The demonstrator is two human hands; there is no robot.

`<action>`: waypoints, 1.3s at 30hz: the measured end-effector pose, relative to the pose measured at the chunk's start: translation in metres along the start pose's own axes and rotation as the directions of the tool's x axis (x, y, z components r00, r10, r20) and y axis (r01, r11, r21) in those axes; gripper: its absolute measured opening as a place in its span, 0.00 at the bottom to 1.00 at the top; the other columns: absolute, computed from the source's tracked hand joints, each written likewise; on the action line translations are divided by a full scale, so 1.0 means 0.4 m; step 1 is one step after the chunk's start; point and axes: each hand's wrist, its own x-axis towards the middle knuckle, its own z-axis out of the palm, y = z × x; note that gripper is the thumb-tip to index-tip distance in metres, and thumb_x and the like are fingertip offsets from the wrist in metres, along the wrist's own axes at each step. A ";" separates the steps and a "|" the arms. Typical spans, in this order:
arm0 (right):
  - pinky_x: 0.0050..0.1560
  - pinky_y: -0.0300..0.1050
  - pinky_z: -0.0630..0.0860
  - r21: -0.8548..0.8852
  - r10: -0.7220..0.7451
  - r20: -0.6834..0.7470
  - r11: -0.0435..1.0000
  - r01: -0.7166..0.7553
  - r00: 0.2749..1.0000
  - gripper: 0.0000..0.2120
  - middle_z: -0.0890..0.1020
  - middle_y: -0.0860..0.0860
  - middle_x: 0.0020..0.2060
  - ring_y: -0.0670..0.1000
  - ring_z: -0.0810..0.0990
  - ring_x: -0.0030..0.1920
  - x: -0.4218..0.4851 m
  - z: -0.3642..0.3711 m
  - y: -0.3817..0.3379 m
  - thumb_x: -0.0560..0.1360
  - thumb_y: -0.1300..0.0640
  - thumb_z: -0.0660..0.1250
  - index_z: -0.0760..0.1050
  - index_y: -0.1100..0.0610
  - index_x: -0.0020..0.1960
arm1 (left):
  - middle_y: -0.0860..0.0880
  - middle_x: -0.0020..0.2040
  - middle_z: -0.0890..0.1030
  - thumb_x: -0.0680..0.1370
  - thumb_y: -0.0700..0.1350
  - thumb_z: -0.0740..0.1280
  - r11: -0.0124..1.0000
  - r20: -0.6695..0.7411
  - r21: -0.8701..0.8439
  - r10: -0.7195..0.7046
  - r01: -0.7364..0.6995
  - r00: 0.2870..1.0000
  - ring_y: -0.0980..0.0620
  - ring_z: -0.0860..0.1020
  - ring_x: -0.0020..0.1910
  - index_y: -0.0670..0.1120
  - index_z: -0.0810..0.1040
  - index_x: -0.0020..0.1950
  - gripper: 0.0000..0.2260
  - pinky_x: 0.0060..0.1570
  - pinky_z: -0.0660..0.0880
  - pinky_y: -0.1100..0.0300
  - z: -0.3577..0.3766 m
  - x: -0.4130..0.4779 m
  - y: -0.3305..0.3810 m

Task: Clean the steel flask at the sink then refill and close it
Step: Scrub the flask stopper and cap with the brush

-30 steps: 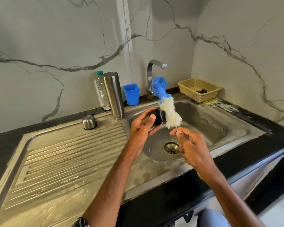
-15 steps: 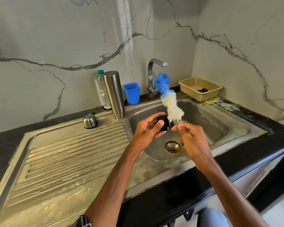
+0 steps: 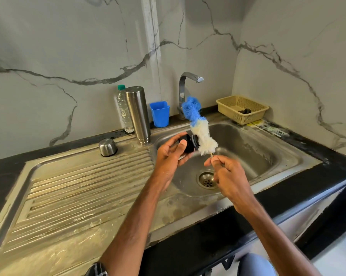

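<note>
This is a home kitchen. A steel sink point(image 3: 267, 156) with a ribbed draining board point(image 3: 78, 196) is set in a black counter point(image 3: 337, 166). A tap point(image 3: 185, 90) stands behind it. The walls point(image 3: 68, 46) are white marble tiles with grey veins.

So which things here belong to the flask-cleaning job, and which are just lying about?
In use: black stopper in left hand; bottle brush in right hand; steel flask; steel cap; tap; sink.

Lying about: blue cup; plastic bottle; beige basket.
</note>
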 end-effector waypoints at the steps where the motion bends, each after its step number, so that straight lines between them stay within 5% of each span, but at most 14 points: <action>1: 0.28 0.38 0.63 0.006 0.014 -0.007 1.000 -0.014 1.000 0.15 0.74 0.38 0.23 0.40 0.66 0.25 0.009 -0.005 0.000 0.83 0.59 0.58 0.82 0.50 0.46 | 0.43 0.60 0.84 0.82 0.39 0.68 1.000 0.010 0.019 -0.008 0.008 1.000 0.41 0.83 0.59 0.43 0.78 0.68 0.15 0.54 0.83 0.51 0.002 -0.001 0.000; 12: 0.29 0.36 0.63 0.001 0.020 -0.050 1.000 -0.020 0.999 0.15 0.74 0.39 0.24 0.39 0.68 0.26 0.022 -0.011 0.014 0.83 0.60 0.58 0.80 0.51 0.45 | 0.42 0.61 0.84 0.82 0.41 0.67 0.997 0.073 0.076 -0.004 -0.002 0.997 0.41 0.83 0.59 0.42 0.77 0.70 0.16 0.59 0.81 0.48 0.013 -0.017 -0.003; 17: 0.40 0.40 0.72 -0.095 -0.059 -0.037 0.994 0.055 0.998 0.14 0.82 0.43 0.40 0.42 0.76 0.37 -0.024 0.008 0.021 0.82 0.60 0.59 0.79 0.49 0.43 | 0.38 0.62 0.82 0.81 0.39 0.67 0.999 -0.008 -0.035 -0.008 0.008 1.000 0.40 0.83 0.59 0.40 0.77 0.69 0.15 0.54 0.83 0.51 0.013 -0.009 -0.002; 21: 0.31 0.36 0.65 0.030 0.044 -0.055 0.999 -0.042 0.998 0.14 0.74 0.40 0.30 0.40 0.70 0.30 0.020 -0.006 0.023 0.83 0.60 0.58 0.80 0.50 0.46 | 0.39 0.64 0.82 0.83 0.39 0.65 0.998 0.093 -0.045 -0.037 0.042 0.995 0.40 0.83 0.60 0.39 0.75 0.70 0.16 0.57 0.82 0.50 0.035 -0.023 -0.001; 25: 0.33 0.36 0.62 0.018 0.000 -0.008 1.000 0.000 1.000 0.14 0.74 0.37 0.28 0.37 0.69 0.32 -0.017 0.012 0.042 0.83 0.59 0.59 0.81 0.51 0.46 | 0.41 0.61 0.84 0.82 0.40 0.67 0.997 0.027 -0.077 0.009 -0.007 1.000 0.41 0.82 0.61 0.40 0.76 0.69 0.16 0.57 0.82 0.49 0.029 -0.013 0.002; 31: 0.33 0.38 0.64 0.122 0.050 -0.137 0.992 -0.033 0.989 0.14 0.75 0.40 0.30 0.41 0.70 0.32 0.026 0.004 0.031 0.84 0.55 0.58 0.81 0.49 0.47 | 0.39 0.61 0.83 0.81 0.40 0.68 1.000 0.047 -0.013 -0.013 0.014 0.999 0.40 0.84 0.58 0.42 0.78 0.67 0.14 0.55 0.83 0.51 0.039 -0.023 -0.011; 35: 0.31 0.40 0.64 0.080 -0.027 -0.061 0.996 0.032 0.998 0.14 0.74 0.38 0.24 0.43 0.67 0.28 -0.011 0.020 0.028 0.84 0.57 0.58 0.80 0.50 0.46 | 0.43 0.57 0.85 0.81 0.39 0.69 1.000 -0.037 -0.002 -0.007 0.007 0.999 0.43 0.84 0.57 0.46 0.79 0.62 0.10 0.52 0.83 0.54 0.025 -0.010 -0.005; 39: 0.31 0.40 0.64 0.057 0.001 -0.087 0.998 0.004 0.996 0.15 0.73 0.38 0.23 0.43 0.67 0.28 0.009 0.021 0.027 0.84 0.58 0.57 0.81 0.49 0.46 | 0.39 0.60 0.83 0.82 0.39 0.67 0.999 0.017 0.018 -0.040 0.040 0.999 0.42 0.85 0.54 0.41 0.78 0.66 0.13 0.52 0.83 0.54 0.025 -0.015 -0.002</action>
